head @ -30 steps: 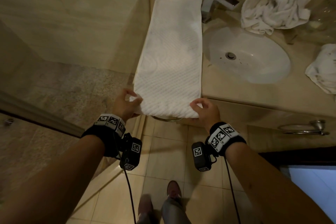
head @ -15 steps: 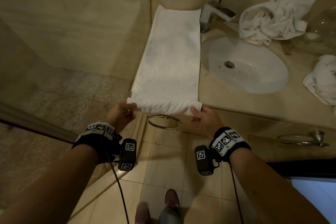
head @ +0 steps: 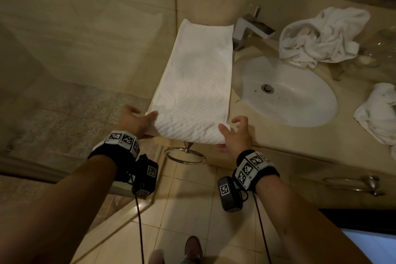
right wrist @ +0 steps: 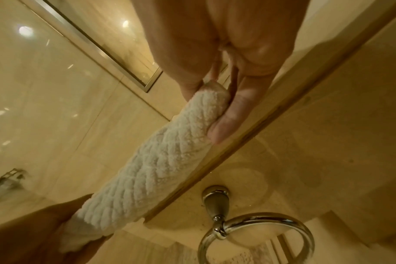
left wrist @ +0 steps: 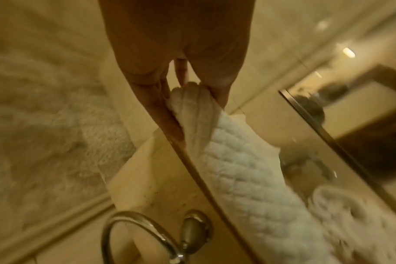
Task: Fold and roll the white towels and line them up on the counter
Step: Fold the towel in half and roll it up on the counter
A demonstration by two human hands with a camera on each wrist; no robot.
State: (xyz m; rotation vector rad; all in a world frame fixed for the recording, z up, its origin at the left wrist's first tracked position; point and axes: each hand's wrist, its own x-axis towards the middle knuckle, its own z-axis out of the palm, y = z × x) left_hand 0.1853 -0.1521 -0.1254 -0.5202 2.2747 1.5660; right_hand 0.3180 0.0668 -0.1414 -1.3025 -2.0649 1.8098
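A long folded white towel (head: 197, 83) lies lengthwise on the beige counter (head: 257, 135), left of the sink. Its near end (head: 188, 130) is curled up into the start of a roll at the counter's front edge. My left hand (head: 137, 122) pinches the left corner of that roll (left wrist: 192, 107) between thumb and fingers. The right corner (right wrist: 206, 107) sits pinched in my right hand (head: 235, 135), thumb on top. Two crumpled white towels wait on the counter: one (head: 319, 36) behind the sink, another (head: 379, 111) at the far right.
An oval white sink (head: 287, 90) with a chrome tap (head: 248, 30) takes up the counter's middle. A chrome towel ring (head: 185, 155) hangs below the counter edge under the roll. A glass shower panel (head: 64, 70) stands on the left. My feet (head: 192, 251) stand on tiled floor.
Both hands lifted the towel's near end from over the counter edge and turned it forward, so it now curls into a first roll.
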